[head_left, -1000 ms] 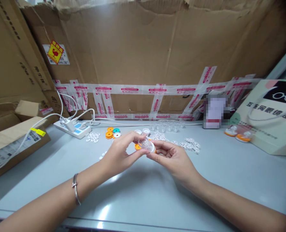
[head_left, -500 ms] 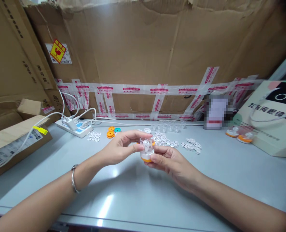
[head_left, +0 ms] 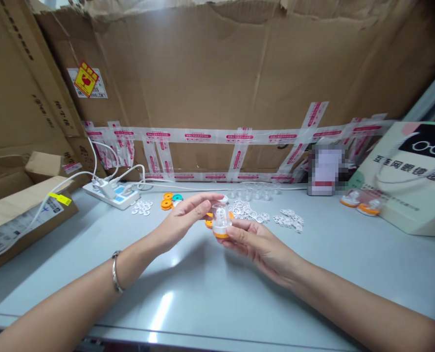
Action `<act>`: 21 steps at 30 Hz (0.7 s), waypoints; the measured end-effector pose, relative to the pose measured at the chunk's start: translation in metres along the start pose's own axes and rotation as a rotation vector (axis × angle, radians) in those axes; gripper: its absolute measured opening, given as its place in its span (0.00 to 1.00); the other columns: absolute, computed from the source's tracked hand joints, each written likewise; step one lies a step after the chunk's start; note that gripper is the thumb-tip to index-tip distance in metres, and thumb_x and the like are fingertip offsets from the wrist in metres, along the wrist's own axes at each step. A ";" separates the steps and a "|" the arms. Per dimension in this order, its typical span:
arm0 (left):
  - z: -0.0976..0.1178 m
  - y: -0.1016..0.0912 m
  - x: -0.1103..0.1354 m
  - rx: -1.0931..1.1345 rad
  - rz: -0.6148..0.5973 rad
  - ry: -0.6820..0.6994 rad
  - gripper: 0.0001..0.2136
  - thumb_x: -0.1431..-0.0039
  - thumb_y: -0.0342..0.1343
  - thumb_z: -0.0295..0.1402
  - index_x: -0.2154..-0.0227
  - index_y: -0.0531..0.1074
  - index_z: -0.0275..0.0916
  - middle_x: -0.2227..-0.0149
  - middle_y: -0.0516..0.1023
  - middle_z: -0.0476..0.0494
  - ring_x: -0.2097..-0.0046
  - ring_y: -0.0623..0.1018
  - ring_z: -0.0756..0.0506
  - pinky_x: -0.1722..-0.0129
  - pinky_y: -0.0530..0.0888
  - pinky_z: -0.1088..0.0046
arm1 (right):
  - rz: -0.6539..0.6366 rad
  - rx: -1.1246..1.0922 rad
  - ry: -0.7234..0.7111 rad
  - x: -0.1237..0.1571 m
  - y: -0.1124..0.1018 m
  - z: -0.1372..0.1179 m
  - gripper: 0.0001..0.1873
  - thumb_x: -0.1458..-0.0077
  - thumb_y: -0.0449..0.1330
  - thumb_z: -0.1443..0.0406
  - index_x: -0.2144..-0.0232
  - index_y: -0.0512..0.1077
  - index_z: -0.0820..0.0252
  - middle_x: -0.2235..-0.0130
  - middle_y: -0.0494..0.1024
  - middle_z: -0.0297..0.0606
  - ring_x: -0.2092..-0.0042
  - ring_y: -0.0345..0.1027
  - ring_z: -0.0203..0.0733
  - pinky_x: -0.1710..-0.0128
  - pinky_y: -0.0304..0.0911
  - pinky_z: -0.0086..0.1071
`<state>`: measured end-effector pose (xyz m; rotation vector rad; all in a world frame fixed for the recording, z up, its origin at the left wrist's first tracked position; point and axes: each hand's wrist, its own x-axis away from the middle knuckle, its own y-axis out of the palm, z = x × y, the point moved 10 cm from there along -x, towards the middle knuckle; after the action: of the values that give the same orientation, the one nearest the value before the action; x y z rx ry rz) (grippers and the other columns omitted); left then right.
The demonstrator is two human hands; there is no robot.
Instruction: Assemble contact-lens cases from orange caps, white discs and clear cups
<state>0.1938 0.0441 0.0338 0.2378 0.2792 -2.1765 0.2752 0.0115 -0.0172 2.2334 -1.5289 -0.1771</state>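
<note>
My right hand grips a small clear plastic cup-shaped piece by its white and orange base, thumb in front and fingers behind. It is upright above the table, and white parts show faintly through its clear wall. My left hand is at the upper left of the piece, fingers stretched over towards its top and thumb apart from its wall. Whether a fingertip touches the top I cannot tell. Orange discs lie behind the piece, partly hidden. White spoked discs lie just beyond my right hand.
Clear cups stand at the back. More white discs lie to the right, small white pieces to the left. Orange discs are near a power strip. Two finished-looking pieces stand by a paper bag.
My left thumb and fingers have come away from the clear wall and spread at its upper left. My right hand still grips the base, with the piece slightly further left and higher.
</note>
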 end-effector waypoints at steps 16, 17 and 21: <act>0.007 -0.004 0.003 -0.220 0.070 0.047 0.16 0.44 0.54 0.35 0.52 0.65 0.41 0.49 0.69 0.38 0.47 0.69 0.43 0.51 0.70 0.61 | 0.169 0.052 -0.107 -0.008 -0.029 -0.013 0.19 0.63 0.69 0.63 0.65 0.70 0.59 0.64 0.77 0.34 0.62 0.72 0.36 0.54 0.63 0.33; 0.011 -0.008 0.004 -0.252 0.096 0.052 0.15 0.44 0.53 0.36 0.53 0.66 0.41 0.49 0.69 0.39 0.47 0.69 0.43 0.51 0.70 0.61 | 0.238 0.062 -0.134 -0.008 -0.040 -0.019 0.21 0.64 0.69 0.63 0.64 0.69 0.59 0.64 0.77 0.35 0.62 0.72 0.37 0.54 0.63 0.34; 0.036 -0.029 0.006 -0.406 0.210 0.093 0.14 0.43 0.52 0.37 0.55 0.67 0.39 0.51 0.71 0.39 0.50 0.71 0.43 0.53 0.71 0.64 | 0.514 0.210 -0.231 0.004 -0.103 -0.043 0.26 0.66 0.69 0.61 0.64 0.63 0.57 0.68 0.77 0.34 0.65 0.72 0.39 0.60 0.64 0.34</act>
<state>0.1642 0.0453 0.0697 0.1315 0.7067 -1.8573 0.3797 0.0509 -0.0200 1.9333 -2.2830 -0.1241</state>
